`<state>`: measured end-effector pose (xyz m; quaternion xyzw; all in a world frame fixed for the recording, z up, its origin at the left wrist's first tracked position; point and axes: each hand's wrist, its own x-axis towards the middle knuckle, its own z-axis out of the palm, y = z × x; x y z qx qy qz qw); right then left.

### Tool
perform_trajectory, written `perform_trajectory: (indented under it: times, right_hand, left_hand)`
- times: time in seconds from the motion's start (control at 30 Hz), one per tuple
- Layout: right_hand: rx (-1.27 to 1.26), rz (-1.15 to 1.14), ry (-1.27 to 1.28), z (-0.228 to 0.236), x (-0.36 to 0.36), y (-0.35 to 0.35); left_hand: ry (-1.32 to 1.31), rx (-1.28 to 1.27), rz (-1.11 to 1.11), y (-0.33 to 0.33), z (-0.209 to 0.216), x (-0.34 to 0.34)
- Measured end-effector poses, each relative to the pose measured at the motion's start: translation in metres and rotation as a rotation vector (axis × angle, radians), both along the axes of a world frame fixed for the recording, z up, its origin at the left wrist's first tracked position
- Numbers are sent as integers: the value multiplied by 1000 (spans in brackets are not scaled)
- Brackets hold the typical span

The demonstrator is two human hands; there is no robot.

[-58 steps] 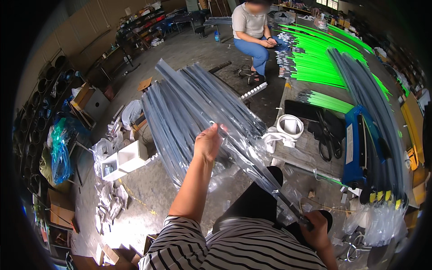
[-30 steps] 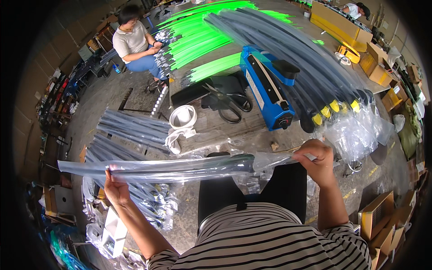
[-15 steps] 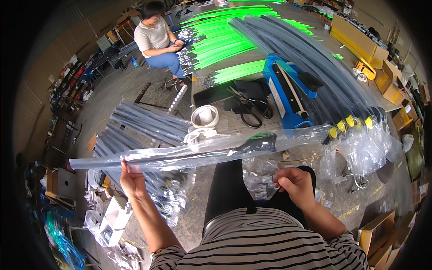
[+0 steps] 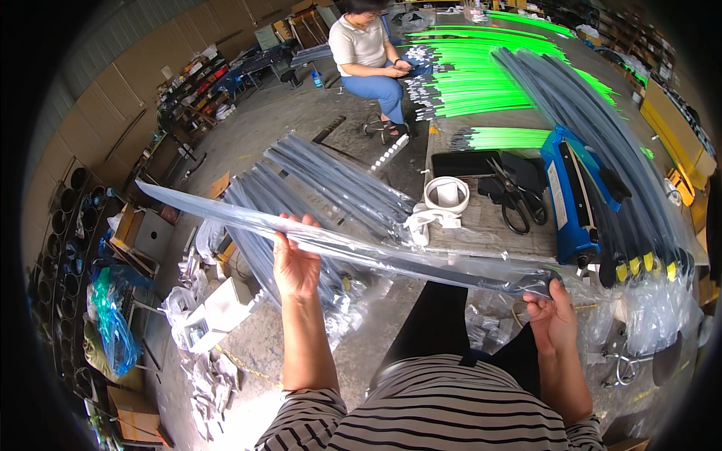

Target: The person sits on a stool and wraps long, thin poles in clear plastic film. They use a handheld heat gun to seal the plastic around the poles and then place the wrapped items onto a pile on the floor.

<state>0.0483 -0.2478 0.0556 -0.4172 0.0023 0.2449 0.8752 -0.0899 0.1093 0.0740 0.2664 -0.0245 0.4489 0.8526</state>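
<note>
A long clear plastic sleeve (image 4: 391,259) with a dark, thin rod-like thing inside stretches across in front of me, its free left end raised. My left hand (image 4: 298,263) holds it left of the middle, fingers behind and thumb in front. At the sleeve's right end my right hand (image 4: 553,312) pinches the plastic beside the wider dark end (image 4: 535,283) of the thing inside. Below and behind the sleeve lie bundles of similar bagged dark lengths (image 4: 331,180).
On the table (image 4: 489,244) are a white tape roll (image 4: 447,195), black scissors (image 4: 515,197) and a blue bag sealer (image 4: 569,199). Bagged lengths with yellow ends (image 4: 602,150) and bright green rods (image 4: 489,83) lie beyond. A seated person (image 4: 368,60) is at the far side; a white box (image 4: 218,312) stands lower left.
My right hand, formerly apart from the sleeve, has gripped its right end. The sleeve now slopes down to the right, its left end higher. The whole view has swung left.
</note>
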Motion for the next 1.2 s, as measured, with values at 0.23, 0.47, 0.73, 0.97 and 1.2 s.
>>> perform_trajectory:
  times: [0.23,0.47,0.73,0.97,1.2]
  right_hand:
    - [82,-143,-459,12,-16,-7]
    - [-144,37,-883,4,-13,-39]
    - [19,136,-966,0,0,-35]
    - [132,232,-933,-2,10,-17]
    - [33,338,-976,4,22,-12]
  left_hand:
    - [539,-2,32,-17,5,6]
    - [518,-168,-73,-42,13,19]
    - [451,-84,-207,-60,1,32]
    - [522,-90,-279,-110,4,45]
    - [470,-39,-302,-136,2,53]
